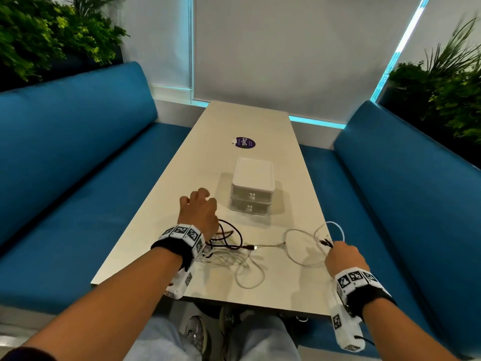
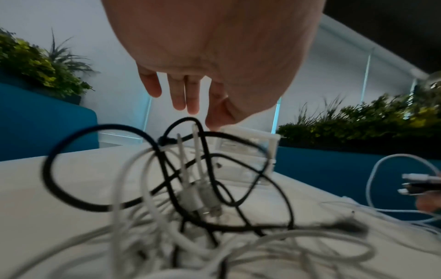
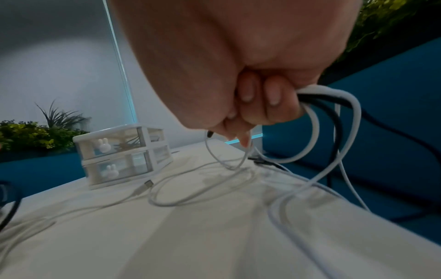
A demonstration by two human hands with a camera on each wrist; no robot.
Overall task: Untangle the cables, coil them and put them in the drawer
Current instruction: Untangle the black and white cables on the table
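Observation:
A tangle of white and black cables (image 1: 229, 248) (image 2: 186, 188) lies on the near part of the beige table (image 1: 260, 126). My left hand (image 1: 199, 208) (image 2: 186, 98) hovers above the tangle with fingers relaxed and spread, holding nothing. My right hand (image 1: 343, 259) (image 3: 250, 113) grips a bundle of white and black cable ends (image 3: 334, 105) at the table's right edge; loops (image 1: 307, 246) trail from it across the table. A small white two-drawer box (image 1: 252, 188) (image 3: 121, 154) with rabbit-shaped knobs stands mid-table, both drawers closed.
Blue bench seats (image 1: 78, 165) (image 1: 416, 191) run along both sides of the table. A purple round sticker (image 1: 243, 142) lies beyond the drawer box. Plants (image 1: 52, 35) stand behind the benches. My knees and shoes (image 1: 197, 334) show under the table's near edge.

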